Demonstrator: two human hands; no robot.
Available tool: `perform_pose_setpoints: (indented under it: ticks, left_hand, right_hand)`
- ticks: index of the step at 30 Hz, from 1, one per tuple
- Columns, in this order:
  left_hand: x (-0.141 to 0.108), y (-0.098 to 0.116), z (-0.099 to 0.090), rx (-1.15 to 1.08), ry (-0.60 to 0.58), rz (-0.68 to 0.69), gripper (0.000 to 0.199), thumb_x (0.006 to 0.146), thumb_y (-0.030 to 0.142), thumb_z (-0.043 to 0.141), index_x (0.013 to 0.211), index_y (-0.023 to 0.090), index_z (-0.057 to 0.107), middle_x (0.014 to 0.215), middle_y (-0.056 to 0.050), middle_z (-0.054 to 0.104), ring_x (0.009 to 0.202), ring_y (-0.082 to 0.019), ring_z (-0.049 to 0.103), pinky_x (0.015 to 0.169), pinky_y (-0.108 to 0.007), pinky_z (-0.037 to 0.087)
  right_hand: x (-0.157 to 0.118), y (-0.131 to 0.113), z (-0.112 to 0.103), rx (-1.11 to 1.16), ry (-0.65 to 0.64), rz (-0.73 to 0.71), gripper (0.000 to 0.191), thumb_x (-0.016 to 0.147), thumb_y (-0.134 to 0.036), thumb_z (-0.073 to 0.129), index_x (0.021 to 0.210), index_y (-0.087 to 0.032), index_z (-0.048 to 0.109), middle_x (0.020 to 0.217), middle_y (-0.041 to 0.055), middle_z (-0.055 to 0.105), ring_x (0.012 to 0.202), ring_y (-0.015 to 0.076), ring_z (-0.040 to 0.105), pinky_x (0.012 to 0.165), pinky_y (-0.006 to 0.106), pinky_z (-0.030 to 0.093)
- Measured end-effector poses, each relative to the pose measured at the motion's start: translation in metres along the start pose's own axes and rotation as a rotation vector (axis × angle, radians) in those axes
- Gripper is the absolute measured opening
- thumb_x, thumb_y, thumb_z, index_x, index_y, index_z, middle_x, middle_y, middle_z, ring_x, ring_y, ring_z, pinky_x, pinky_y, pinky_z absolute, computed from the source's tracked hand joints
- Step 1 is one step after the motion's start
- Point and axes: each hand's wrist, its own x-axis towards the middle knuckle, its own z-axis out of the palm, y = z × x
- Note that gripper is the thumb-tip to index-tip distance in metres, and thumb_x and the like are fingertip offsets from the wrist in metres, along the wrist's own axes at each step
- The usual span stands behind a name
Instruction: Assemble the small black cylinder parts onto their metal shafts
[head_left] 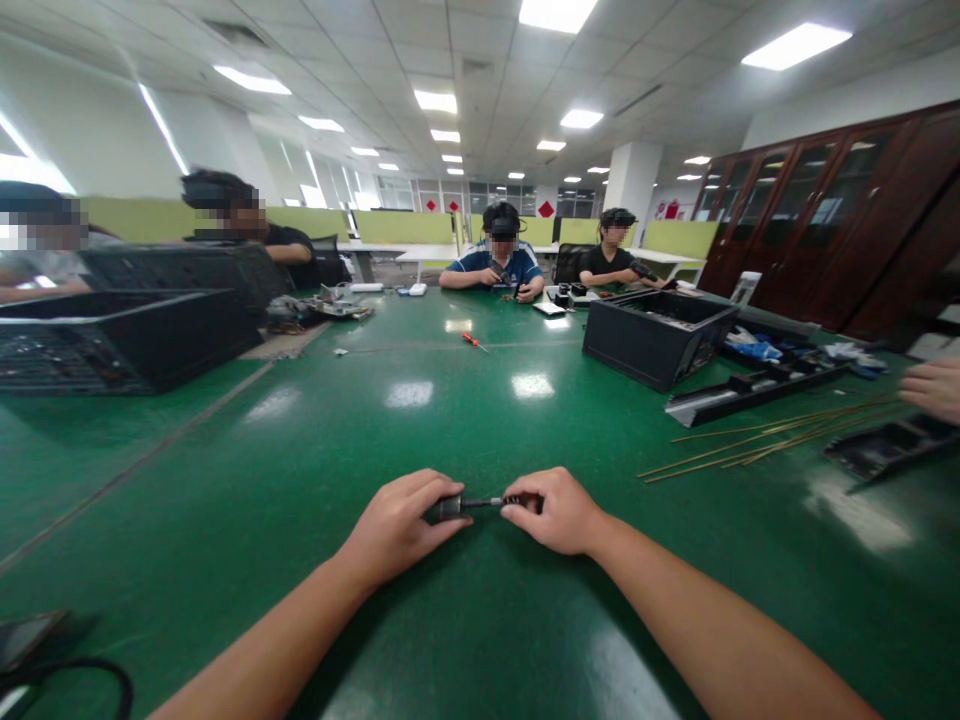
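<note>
My left hand point(405, 522) is closed round the thick dark end of a tool with a thin shaft point(478, 503), low over the green table point(300, 500). Opposite it, my right hand point(559, 512) pinches a small dark part point(513, 499) at the other end of the shaft. The shaft lies level between the two hands, and its tip meets the small part. My fingers cover much of both pieces.
A red screwdriver point(472, 341) lies mid-table. Black metal cases point(656, 340) stand right and left point(150, 340). Thin brass-coloured rods point(765, 440) and a metal rail point(705, 400) lie at the right, near another person's hand point(934, 388). Several people sit around the table.
</note>
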Motion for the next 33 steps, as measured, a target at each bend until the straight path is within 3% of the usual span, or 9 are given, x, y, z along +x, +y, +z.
perform_pose_setpoints:
  ticks: [13, 17, 21, 24, 27, 29, 33]
  left_hand:
    - [0.0, -0.005, -0.004, 0.028, 0.033, -0.051, 0.025, 0.084, 0.037, 0.068, 0.102, 0.02, 0.064, 0.091, -0.004, 0.071, 0.082, -0.017, 0.069, 0.077, -0.028, 0.055]
    - [-0.001, -0.024, -0.008, 0.097, 0.077, -0.283, 0.034, 0.084, 0.046, 0.064, 0.107, 0.022, 0.062, 0.097, -0.006, 0.073, 0.086, -0.021, 0.07, 0.08, -0.032, 0.055]
    - [-0.008, -0.061, -0.02, 0.157, 0.146, -0.644, 0.044, 0.09, 0.046, 0.053, 0.123, 0.018, 0.053, 0.104, -0.011, 0.071, 0.091, -0.026, 0.069, 0.08, -0.034, 0.053]
    - [-0.018, -0.089, -0.037, 0.218, 0.196, -0.805, 0.043, 0.091, 0.041, 0.048, 0.125, 0.015, 0.053, 0.107, -0.012, 0.069, 0.096, -0.027, 0.067, 0.082, -0.035, 0.051]
    - [-0.033, -0.109, -0.057, 0.254, 0.224, -0.927, 0.032, 0.09, 0.04, 0.049, 0.107, 0.015, 0.061, 0.081, -0.005, 0.067, 0.075, -0.025, 0.064, 0.068, -0.032, 0.049]
    - [-0.043, -0.119, -0.068, 0.278, 0.264, -1.018, 0.025, 0.087, 0.039, 0.053, 0.092, 0.016, 0.062, 0.062, -0.001, 0.057, 0.058, -0.022, 0.057, 0.057, -0.029, 0.045]
    - [-0.058, -0.134, -0.078, 0.29, 0.353, -1.16, 0.018, 0.078, 0.034, 0.061, 0.077, 0.017, 0.057, 0.049, 0.004, 0.042, 0.045, -0.017, 0.041, 0.05, -0.028, 0.037]
  right_hand:
    - [0.0, -0.001, -0.001, -0.016, -0.008, 0.008, 0.015, 0.084, -0.03, 0.066, 0.091, -0.019, 0.075, 0.071, 0.0004, 0.069, 0.059, 0.0112, 0.059, 0.06, 0.021, 0.043]
    - [0.0, -0.002, -0.002, -0.024, -0.022, 0.011, 0.016, 0.084, -0.03, 0.066, 0.093, -0.02, 0.075, 0.073, 0.0008, 0.07, 0.061, 0.0118, 0.061, 0.061, 0.021, 0.043]
    - [0.0, -0.003, -0.002, -0.043, -0.036, 0.003, 0.017, 0.084, -0.031, 0.066, 0.094, -0.021, 0.075, 0.075, 0.0008, 0.071, 0.063, 0.0122, 0.061, 0.063, 0.022, 0.044]
    - [0.0, -0.002, -0.001, -0.052, -0.035, -0.008, 0.017, 0.084, -0.031, 0.066, 0.095, -0.021, 0.075, 0.077, 0.0008, 0.072, 0.064, 0.012, 0.061, 0.063, 0.021, 0.044]
    - [0.0, -0.002, -0.001, -0.06, -0.027, -0.016, 0.017, 0.084, -0.031, 0.066, 0.094, -0.021, 0.076, 0.076, 0.0006, 0.072, 0.063, 0.012, 0.061, 0.064, 0.022, 0.043]
    - [0.0, -0.002, -0.001, -0.061, -0.029, -0.019, 0.016, 0.084, -0.031, 0.066, 0.093, -0.021, 0.076, 0.075, 0.0005, 0.072, 0.063, 0.012, 0.061, 0.064, 0.022, 0.043]
    - [-0.001, -0.003, -0.002, -0.057, -0.03, -0.013, 0.017, 0.084, -0.031, 0.066, 0.094, -0.021, 0.075, 0.075, 0.0005, 0.071, 0.063, 0.0123, 0.061, 0.064, 0.022, 0.043]
